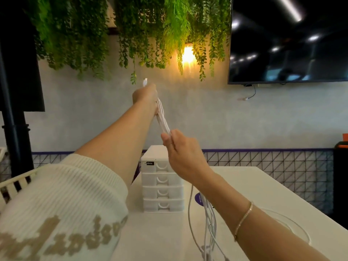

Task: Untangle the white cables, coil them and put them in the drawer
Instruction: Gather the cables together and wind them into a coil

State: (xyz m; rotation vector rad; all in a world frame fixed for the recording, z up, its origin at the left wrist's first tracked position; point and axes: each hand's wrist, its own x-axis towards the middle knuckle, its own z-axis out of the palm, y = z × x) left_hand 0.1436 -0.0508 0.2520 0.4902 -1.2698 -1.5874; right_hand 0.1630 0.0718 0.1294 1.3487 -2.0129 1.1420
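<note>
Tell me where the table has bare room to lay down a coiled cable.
Bare tabletop lies right of the drawer unit, out to the far edge. Another patch sits left of the unit, by the sleeve. Crowded: the near right, where white cables hang and loop.

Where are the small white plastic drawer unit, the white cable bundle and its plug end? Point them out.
small white plastic drawer unit (pixel 162 192): head view, third drawer front.
white cable bundle (pixel 162 117): head view, strands stretched between both hands.
white plug end (pixel 145 81): head view, tip above left hand.
</note>
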